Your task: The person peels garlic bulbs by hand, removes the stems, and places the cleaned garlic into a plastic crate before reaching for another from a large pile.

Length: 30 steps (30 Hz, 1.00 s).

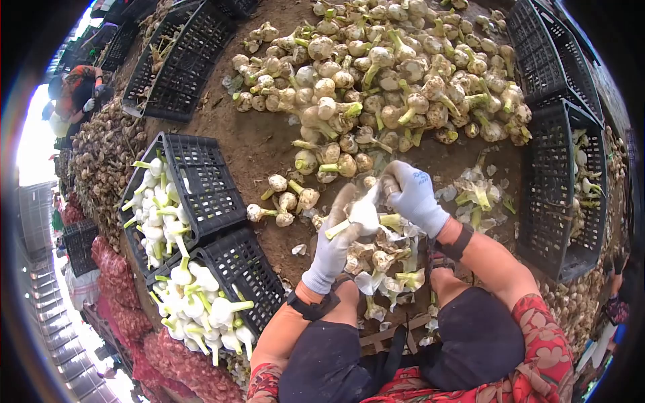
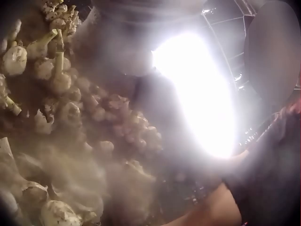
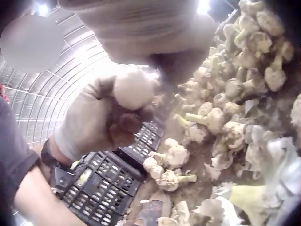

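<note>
In the head view, a white garlic bulb (image 1: 365,216) with a cut green-white stem is held in my gloved left hand (image 1: 329,254), its stem angled down to the left. My gloved right hand (image 1: 418,200) pinches papery garlic skin (image 1: 373,193) that stretches up from the bulb. The right wrist view shows the left hand (image 3: 89,117) with its fingers curled around the pale bulb (image 3: 134,89), while the right glove (image 3: 141,30) fills the top. Glare washes out much of the left wrist view. Below the hands lie loose peelings and stems (image 1: 379,258).
A large heap of unpeeled garlic (image 1: 403,74) spreads ahead. Black crates of cleaned white garlic (image 1: 201,309) stand at the left, with another black crate (image 1: 561,195) at the right. Red net sacks (image 1: 181,363) lie lower left. Another person (image 1: 74,94) works at the far left.
</note>
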Tool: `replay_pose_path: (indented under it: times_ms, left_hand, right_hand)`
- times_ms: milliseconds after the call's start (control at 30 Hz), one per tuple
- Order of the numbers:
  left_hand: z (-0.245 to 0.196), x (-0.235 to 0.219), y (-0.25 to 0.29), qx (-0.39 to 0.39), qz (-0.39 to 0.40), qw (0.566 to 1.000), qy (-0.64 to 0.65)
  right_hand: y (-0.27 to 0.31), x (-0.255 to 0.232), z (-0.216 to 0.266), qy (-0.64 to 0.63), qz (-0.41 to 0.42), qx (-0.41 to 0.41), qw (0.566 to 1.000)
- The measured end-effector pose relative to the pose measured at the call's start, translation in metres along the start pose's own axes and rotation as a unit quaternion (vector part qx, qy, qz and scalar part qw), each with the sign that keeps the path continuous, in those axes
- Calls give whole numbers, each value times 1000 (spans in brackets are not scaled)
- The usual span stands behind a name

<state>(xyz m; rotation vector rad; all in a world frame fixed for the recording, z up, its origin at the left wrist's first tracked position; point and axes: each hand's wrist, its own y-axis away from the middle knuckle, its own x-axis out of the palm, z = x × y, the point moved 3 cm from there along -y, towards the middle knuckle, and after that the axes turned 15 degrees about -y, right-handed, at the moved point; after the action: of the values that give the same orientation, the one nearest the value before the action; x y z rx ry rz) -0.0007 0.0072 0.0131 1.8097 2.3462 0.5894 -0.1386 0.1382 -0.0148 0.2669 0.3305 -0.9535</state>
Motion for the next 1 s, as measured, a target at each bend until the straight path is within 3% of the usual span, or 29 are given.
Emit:
replay_pose_path:
  times_ms: [33, 100, 167, 200, 267, 333, 367, 433, 467, 500, 533, 600, 667, 700, 733, 767, 800, 833, 967, 1000]
  left_hand:
    - [-2, 2, 1, 31, 6, 999, 21]
    - [4, -5, 0, -3, 28, 998, 57]
    - [-2, -8, 0, -15, 42, 975, 218]
    - [2, -15, -1, -23, 92, 957, 274]
    - [1, -28, 0, -53, 116, 940, 317]
    - [8, -34, 1, -59, 95, 944, 309]
    - [8, -35, 1, -58, 92, 945, 308]
    - [11, -34, -1, -85, 82, 935, 335]
    - [9, -30, -1, -94, 84, 931, 343]
    - [14, -27, -1, -132, -12, 944, 303]
    - [18, -28, -4, -132, -16, 949, 284]
    - [26, -33, -7, -122, -7, 961, 248]
    - [33, -44, -8, -125, 13, 942, 310]
    - [30, -46, -7, -127, 18, 932, 340]
    - [36, -51, -3, -148, -66, 931, 326]
    - [24, -50, -2, -128, -57, 934, 328]
    - [24, -54, -2, -113, -72, 941, 311]
    - [24, -56, -1, -96, -88, 947, 293]
    - [36, -62, -4, -111, -147, 940, 287]
    - [38, -65, -4, -114, -136, 945, 274]
  right_hand:
    - [-1, -2, -12, 0, -2, 1, 1000]
    - [-2, -4, -33, 180, 58, 24, 982]
    - [-2, -7, -51, 291, 206, 123, 926]
    - [4, -11, -56, 306, 242, 121, 913]
    - [16, -5, -45, 314, 281, 109, 900]
    - [20, -12, -10, 40, 172, 12, 984]
    - [16, -14, 9, 38, 174, 9, 984]
    - [8, -6, 52, -246, 199, 1, 949]
    - [8, 5, 48, -218, 189, -63, 955]
    - [8, 15, 42, -188, 178, -123, 958]
    - [8, 16, 45, -116, 201, -81, 969]
    - [8, 20, 31, -44, 182, -82, 979]
    - [4, 17, 9, 46, 156, -56, 985]
    - [3, 16, -26, 130, 167, 4, 977]
    - [6, 10, -34, 198, 178, 33, 963]
    - [13, 3, -36, 265, 189, 63, 943]
    - [24, 2, -33, 227, 223, 64, 946]
    - [40, 8, -46, 186, 226, -63, 954]
    - [97, 52, -30, 157, 484, -98, 856]
    - [106, 61, -39, 155, 483, -101, 856]
